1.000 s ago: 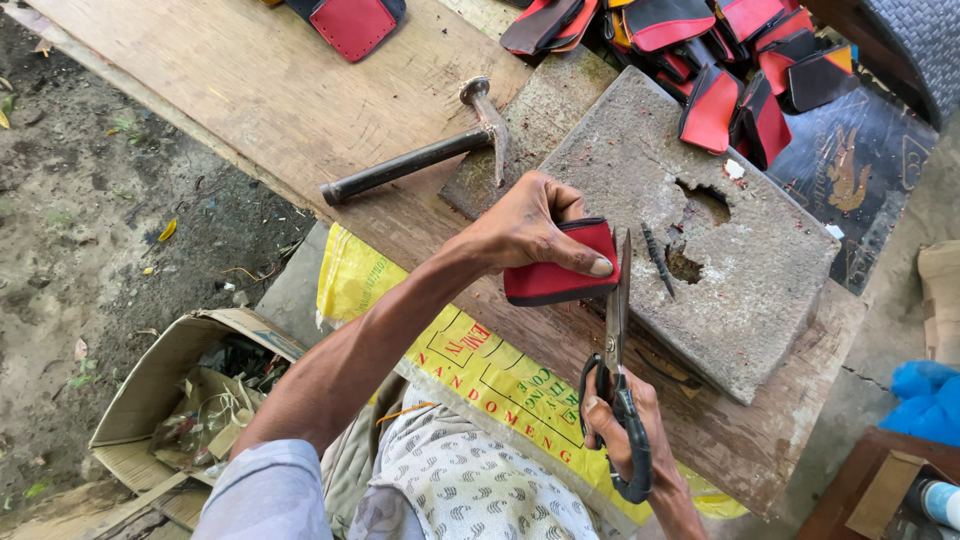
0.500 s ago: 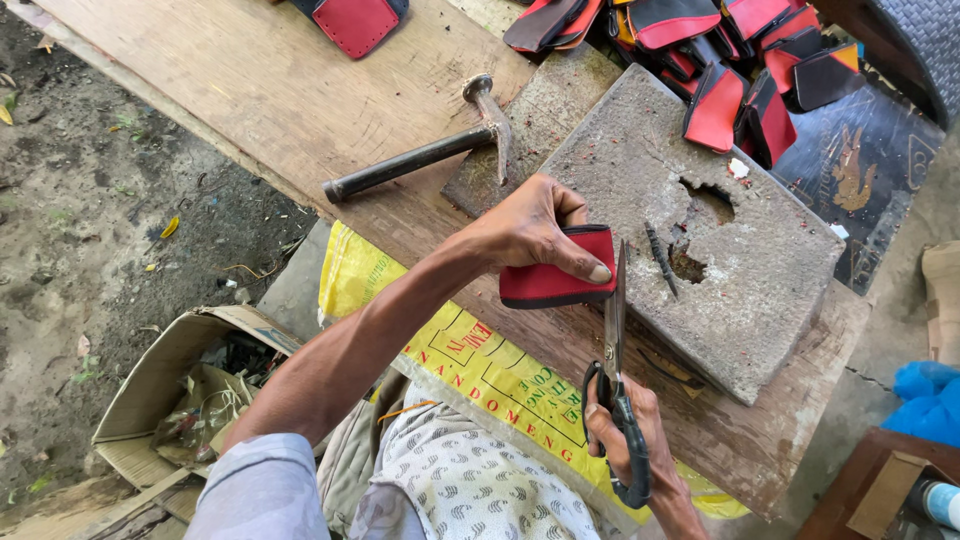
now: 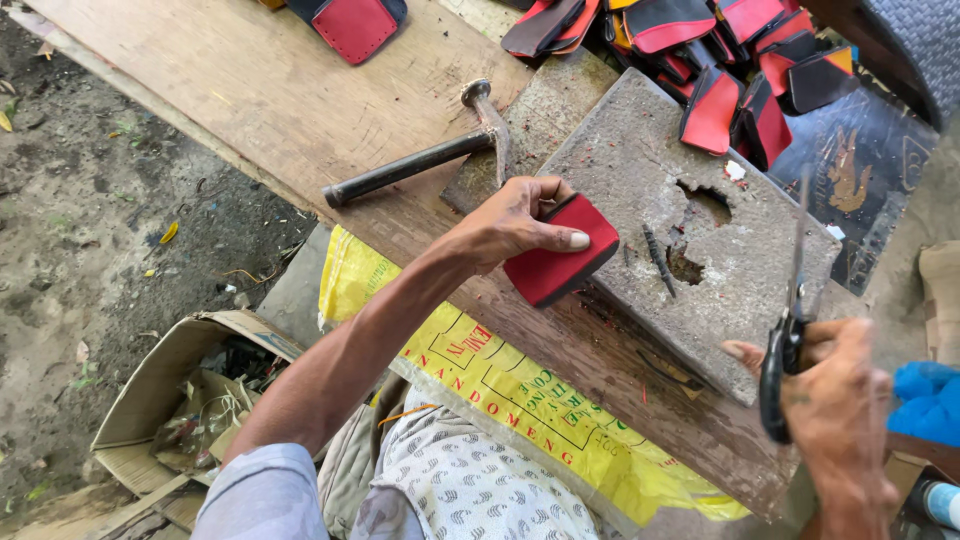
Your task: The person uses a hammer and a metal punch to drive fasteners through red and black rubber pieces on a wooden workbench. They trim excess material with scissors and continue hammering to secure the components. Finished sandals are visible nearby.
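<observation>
Worn plank surface (image 3: 250, 90), mid-frame: left hand (image 3: 510, 222) clamped on light, bendy red pad (image 3: 560, 250); right hand (image 3: 840, 420), lower right, closed round scissors (image 3: 785, 340).

Hammer (image 3: 420, 160) on plank (image 3: 230, 90) (left of stone slab (image 3: 640, 180))

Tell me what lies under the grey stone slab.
The stone slab rests on a worn wooden plank, with the hammer beside its left edge. Whatever sits directly beneath the slab's middle is covered and cannot be seen.
</observation>
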